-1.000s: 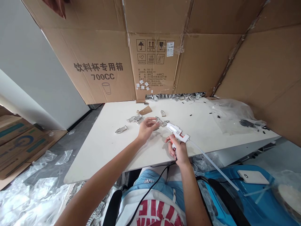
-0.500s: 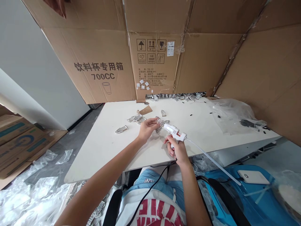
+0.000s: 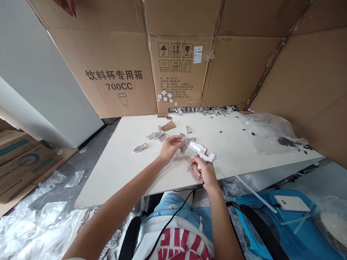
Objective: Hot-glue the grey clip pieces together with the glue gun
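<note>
My right hand is wrapped round the handle of a white hot glue gun, with a long glue stick trailing from its back. The gun's nozzle meets a small metal frame-shaped piece pinched in the fingers of my left hand. More metal pieces lie close under and behind it, partly hidden by my fingers. Left of that hand is a small group of metal pieces, with a single metal piece farther left and another behind.
A brown cardboard scrap lies on the white table. Tall cardboard walls its back, with piled metal pieces at a gap below. On the right are a plastic bag with black bits and a blue plastic stool. A black cable hangs over my lap.
Both hands stay almost in place, the glue gun's nozzle still at the metal piece. The whole view has shifted very slightly.
</note>
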Available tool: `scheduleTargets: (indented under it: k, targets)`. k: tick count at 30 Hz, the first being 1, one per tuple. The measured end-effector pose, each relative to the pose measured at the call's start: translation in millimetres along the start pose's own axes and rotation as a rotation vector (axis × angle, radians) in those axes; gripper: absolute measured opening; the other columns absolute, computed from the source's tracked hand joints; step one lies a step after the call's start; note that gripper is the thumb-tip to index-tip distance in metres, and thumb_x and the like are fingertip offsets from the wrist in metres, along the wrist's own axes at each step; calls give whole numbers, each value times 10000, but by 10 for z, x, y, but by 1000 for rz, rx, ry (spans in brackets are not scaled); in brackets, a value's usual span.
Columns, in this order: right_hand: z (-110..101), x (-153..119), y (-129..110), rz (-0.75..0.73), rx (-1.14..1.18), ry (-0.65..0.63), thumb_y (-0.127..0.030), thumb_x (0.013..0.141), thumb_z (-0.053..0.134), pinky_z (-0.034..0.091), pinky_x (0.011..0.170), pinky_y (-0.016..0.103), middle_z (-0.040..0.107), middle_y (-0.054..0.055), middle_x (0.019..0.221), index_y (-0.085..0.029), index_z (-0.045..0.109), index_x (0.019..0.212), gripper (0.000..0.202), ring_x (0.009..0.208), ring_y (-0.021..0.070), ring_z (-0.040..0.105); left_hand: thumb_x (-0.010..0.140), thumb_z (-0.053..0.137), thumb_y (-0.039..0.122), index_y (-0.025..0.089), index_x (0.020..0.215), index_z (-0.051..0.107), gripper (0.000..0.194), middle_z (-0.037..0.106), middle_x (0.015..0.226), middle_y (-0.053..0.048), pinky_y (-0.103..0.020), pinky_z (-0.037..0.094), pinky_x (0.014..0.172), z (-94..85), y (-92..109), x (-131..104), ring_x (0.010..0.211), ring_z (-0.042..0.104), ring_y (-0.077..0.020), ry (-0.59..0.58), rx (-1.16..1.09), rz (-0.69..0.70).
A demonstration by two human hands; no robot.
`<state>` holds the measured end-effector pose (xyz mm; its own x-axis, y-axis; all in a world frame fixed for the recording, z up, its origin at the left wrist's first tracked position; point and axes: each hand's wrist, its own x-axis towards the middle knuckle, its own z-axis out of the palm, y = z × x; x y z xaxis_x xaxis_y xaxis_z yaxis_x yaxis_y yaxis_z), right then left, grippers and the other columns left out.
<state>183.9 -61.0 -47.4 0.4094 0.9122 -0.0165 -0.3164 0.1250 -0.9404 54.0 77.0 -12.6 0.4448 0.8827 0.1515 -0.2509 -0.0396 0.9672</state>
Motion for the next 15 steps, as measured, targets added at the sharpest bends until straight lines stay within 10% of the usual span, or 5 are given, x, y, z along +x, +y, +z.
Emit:
scheduleTargets:
  k: [15]
  targets:
    - [37, -8, -9, 17, -28, 64, -461, 802, 784, 227, 308, 200, 700, 14, 653, -210, 588, 720, 329, 313, 45, 342, 695, 986, 329, 159, 1054, 826, 429, 819, 951, -99, -417, 628, 891, -1, 15, -9, 873, 763, -231, 6, 4, -13]
